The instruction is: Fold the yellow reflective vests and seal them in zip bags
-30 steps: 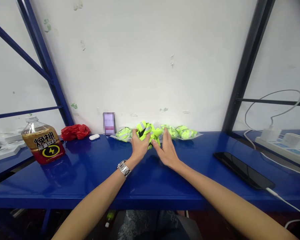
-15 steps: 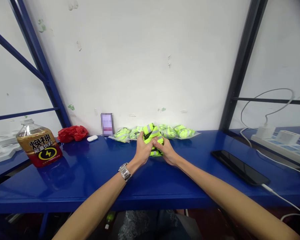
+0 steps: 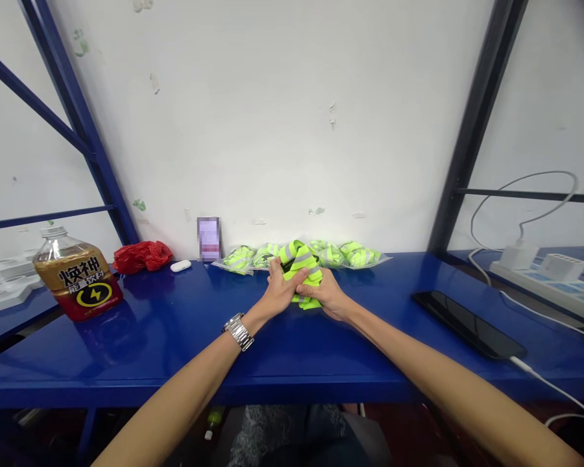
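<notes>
1. Nearest the camera, at the bottom of the frame, two bare forearms are stretched out over the blue table [image 3: 175, 337], the left one ringed by a metal wristwatch [image 3: 237, 331].
2. At the centre of the frame the left hand [image 3: 278, 293] is curled around the near left side of a neon yellow strap bundle [image 3: 302, 271], thumb laid across the top; it is closed on the fabric, not flat.
3. The right hand [image 3: 329, 297] is pressed against the bundle from the right, fingers wrapped under and around it, so the bundle is gripped from both sides and rests on, or just above, the table.
4. The bundle is seen as a loose wad of fluorescent yellow-green webbing with grey reflective stripes; it is bare, with no bag around it.
5. As a judgement: this piece looks only gathered together so far, and its bagging or tidying appears left to do.
6. Just behind the hands, a row of bagged bundles [image 3: 355, 257] of the same yellow-green is lined up along the wall, which suggests several pieces are already finished.
7. At the right a dark phone [image 3: 467, 324] is lying on a cable; at the left a drink bottle [image 3: 75, 275], a red bag [image 3: 141, 255] and a white earbud case [image 3: 180, 265] are spotted.
</notes>
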Motion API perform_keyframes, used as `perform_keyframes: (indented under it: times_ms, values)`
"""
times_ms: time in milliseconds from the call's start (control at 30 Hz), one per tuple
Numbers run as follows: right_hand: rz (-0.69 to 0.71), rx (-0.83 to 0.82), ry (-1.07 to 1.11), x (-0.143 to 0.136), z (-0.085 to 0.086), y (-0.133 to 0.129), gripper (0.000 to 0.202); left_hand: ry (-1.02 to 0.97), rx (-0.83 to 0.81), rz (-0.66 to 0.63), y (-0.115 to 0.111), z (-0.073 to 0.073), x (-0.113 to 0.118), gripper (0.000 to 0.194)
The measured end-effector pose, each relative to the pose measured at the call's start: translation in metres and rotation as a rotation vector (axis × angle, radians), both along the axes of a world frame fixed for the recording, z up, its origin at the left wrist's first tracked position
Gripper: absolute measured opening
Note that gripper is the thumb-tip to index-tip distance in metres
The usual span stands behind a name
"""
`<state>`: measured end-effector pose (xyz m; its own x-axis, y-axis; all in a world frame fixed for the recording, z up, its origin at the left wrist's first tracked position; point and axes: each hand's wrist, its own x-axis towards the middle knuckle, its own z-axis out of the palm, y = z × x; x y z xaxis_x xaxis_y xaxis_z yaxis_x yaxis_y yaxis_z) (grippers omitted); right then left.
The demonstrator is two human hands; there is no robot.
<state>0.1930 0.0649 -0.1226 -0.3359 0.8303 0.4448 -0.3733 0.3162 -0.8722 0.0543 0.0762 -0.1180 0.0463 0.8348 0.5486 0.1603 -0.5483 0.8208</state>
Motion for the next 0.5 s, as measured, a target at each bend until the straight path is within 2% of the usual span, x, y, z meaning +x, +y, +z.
perform_keyframes:
  times_ms: [167, 233, 267, 333, 433, 500]
  values:
    - [0.023, -0.033, -0.058, 0.012, 0.008, 0.002, 0.040, -0.032, -0.015, -0.358, 0.006, 0.005, 0.005, 0.080]
    - [0.018, -0.008, -0.094, 0.018, 0.012, 0.005, 0.039, -0.091, -0.068, -0.384, 0.013, 0.007, 0.006, 0.083]
    - [-0.004, 0.003, -0.103, 0.021, 0.013, 0.006, 0.040, -0.115, -0.095, -0.331, 0.017, 0.007, 0.004, 0.084]
    - [-0.081, 0.003, -0.101, 0.027, 0.015, 0.011, 0.040, -0.063, -0.088, -0.133, 0.029, 0.005, -0.001, 0.079]
    - [-0.183, -0.022, -0.069, 0.036, 0.016, 0.017, 0.038, 0.380, 0.128, 0.097, 0.043, -0.003, -0.013, 0.055]
    - [-0.227, -0.038, -0.047, 0.040, 0.015, 0.021, 0.036, 0.725, 0.247, 0.123, 0.047, -0.010, -0.019, 0.049]
